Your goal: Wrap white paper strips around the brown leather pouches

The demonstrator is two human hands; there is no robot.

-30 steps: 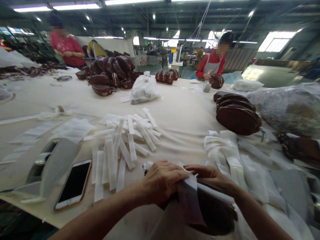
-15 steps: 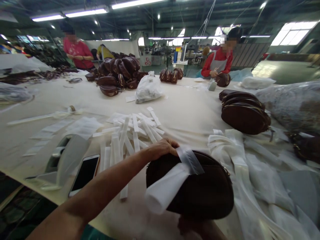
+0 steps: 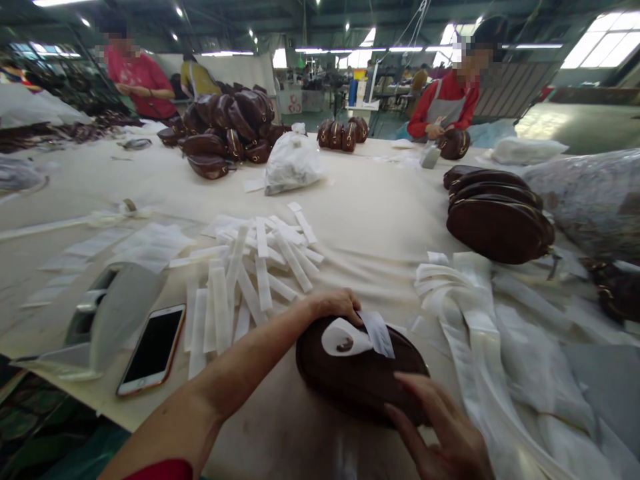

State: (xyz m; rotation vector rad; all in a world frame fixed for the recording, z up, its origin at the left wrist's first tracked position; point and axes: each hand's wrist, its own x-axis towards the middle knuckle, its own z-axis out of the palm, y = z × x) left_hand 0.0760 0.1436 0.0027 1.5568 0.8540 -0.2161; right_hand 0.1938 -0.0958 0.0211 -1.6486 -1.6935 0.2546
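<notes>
A dark brown leather bag (image 3: 345,387) lies in front of me on the table. My left hand (image 3: 337,308) reaches over its far edge, fingers curled down around it. Close by those fingers, a rolled piece of white paper (image 3: 345,327) with an open end rests on the bag. A clear tape-like strip (image 3: 379,333) runs across the bag's upper edge beside the paper. My right hand (image 3: 445,427) is over the bag's near right end, thumb and forefinger apart; whether the fingertips touch the leather is hard to see.
White strips (image 3: 260,260) lie scattered beyond my left arm, near a phone (image 3: 153,347) and a tape dispenser (image 3: 115,320). On the right are long white strips (image 3: 480,327) and stacked brown bags (image 3: 500,220). Further back sit a bag pile (image 3: 225,127) and a co-worker (image 3: 445,107).
The brown bag has come down and tipped flatter. My right hand has moved from beneath it to above its near right end. The rolled paper has shifted up towards my left hand.
</notes>
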